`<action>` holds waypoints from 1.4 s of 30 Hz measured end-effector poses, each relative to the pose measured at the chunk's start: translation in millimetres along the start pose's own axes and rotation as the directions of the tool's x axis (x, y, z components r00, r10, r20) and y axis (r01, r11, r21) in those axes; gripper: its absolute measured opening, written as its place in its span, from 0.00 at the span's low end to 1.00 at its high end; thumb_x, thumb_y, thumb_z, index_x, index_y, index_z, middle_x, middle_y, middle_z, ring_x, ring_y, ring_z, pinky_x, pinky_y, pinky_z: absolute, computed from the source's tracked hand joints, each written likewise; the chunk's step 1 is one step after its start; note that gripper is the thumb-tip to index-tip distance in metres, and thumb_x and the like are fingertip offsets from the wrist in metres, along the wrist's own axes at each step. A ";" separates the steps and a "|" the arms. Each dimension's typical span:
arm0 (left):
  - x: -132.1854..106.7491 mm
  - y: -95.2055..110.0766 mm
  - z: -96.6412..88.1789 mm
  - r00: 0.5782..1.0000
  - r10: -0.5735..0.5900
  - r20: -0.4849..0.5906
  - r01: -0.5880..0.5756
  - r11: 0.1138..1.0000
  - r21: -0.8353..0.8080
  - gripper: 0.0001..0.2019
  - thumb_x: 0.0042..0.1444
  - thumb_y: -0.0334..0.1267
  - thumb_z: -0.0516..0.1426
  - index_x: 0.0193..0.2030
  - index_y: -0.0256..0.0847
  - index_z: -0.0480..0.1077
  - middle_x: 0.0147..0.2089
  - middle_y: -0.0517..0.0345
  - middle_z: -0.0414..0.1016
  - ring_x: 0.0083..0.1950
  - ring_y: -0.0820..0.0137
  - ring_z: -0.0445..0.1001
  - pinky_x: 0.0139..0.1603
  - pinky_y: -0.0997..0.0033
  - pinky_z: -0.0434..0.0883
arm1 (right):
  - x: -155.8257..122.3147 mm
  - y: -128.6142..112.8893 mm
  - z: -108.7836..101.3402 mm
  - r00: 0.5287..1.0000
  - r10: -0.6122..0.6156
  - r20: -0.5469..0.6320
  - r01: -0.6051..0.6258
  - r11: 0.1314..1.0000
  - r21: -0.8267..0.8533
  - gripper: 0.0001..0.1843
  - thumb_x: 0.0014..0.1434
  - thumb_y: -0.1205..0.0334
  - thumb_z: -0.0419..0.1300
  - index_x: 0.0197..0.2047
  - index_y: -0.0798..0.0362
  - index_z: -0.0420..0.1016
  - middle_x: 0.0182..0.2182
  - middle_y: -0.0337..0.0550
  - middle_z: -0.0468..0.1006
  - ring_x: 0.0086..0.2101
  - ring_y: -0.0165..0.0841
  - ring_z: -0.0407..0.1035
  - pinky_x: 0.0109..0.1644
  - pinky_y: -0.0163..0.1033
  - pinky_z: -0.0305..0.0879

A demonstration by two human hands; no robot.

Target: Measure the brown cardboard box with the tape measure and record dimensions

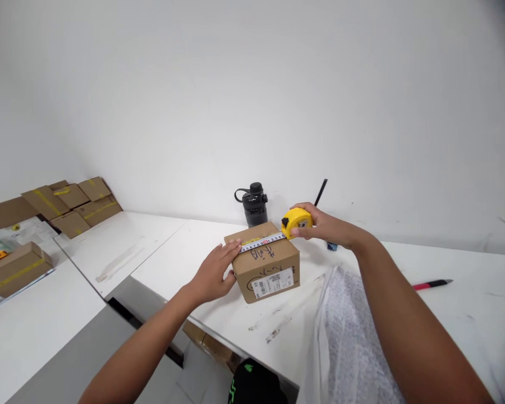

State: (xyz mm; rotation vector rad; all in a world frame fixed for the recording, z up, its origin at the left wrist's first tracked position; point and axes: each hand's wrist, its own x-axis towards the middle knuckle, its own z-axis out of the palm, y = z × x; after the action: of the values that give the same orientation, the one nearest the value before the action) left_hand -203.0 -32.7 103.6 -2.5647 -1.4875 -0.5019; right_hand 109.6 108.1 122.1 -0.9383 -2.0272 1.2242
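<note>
A small cardboard box [266, 264] with a printed label [273, 283] and handwriting stands on the white table. Across its top lies the white blade [263, 242] of a yellow tape measure [298, 221], pulled out. My left hand [214, 274] presses the blade's end down at the box's left edge with its fingertips, the thumb against the side. At the right edge, my right hand [320, 224] is closed around the tape measure's case. Behind the right wrist is a thin black item [321, 192], partly hidden, with a blue piece [332, 246] below.
A black bottle [255, 207] stands behind the box. Bubble-wrap-like material [353, 336] hangs over the front edge beside my right forearm. A red and black pointed tool [432, 285] lies right. Several cardboard boxes [71, 196] stack at far left; another [17, 269] lies nearer.
</note>
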 end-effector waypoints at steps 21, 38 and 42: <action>5.6 -28.8 -28.3 0.909 0.025 -0.415 0.184 0.871 0.455 0.14 0.63 0.35 0.50 0.52 0.50 0.71 0.55 0.57 0.75 0.54 0.61 0.72 0.55 0.54 0.63 | -64.7 -81.6 41.3 0.885 -0.350 -0.307 0.109 0.796 -0.595 0.25 0.49 0.39 0.62 0.41 0.48 0.66 0.43 0.45 0.72 0.34 0.37 0.69 0.32 0.38 0.63; 127.6 -0.4 -27.3 0.847 -0.414 0.333 0.317 0.897 0.307 0.06 0.51 0.32 0.57 0.35 0.41 0.75 0.43 0.48 0.78 0.48 0.56 0.73 0.46 0.62 0.64 | -68.3 -108.4 110.5 0.994 -0.107 -0.027 0.028 0.480 -0.877 0.12 0.62 0.62 0.50 0.43 0.53 0.74 0.38 0.49 0.78 0.27 0.36 0.71 0.25 0.37 0.49; 133.7 -0.3 -42.2 0.808 -0.411 0.423 0.373 0.911 0.174 0.06 0.50 0.31 0.56 0.32 0.42 0.75 0.39 0.53 0.79 0.42 0.62 0.74 0.41 0.67 0.66 | -69.4 -111.2 115.9 0.995 -0.102 0.000 0.050 0.486 -0.873 0.14 0.62 0.62 0.49 0.45 0.53 0.73 0.39 0.51 0.77 0.27 0.39 0.72 0.25 0.39 0.54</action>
State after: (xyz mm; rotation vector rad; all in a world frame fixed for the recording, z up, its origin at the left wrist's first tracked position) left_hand -151.3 65.0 189.9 -2.4080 -2.1637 0.1472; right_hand 31.1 -41.5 167.3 -1.2599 -2.6262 -0.0310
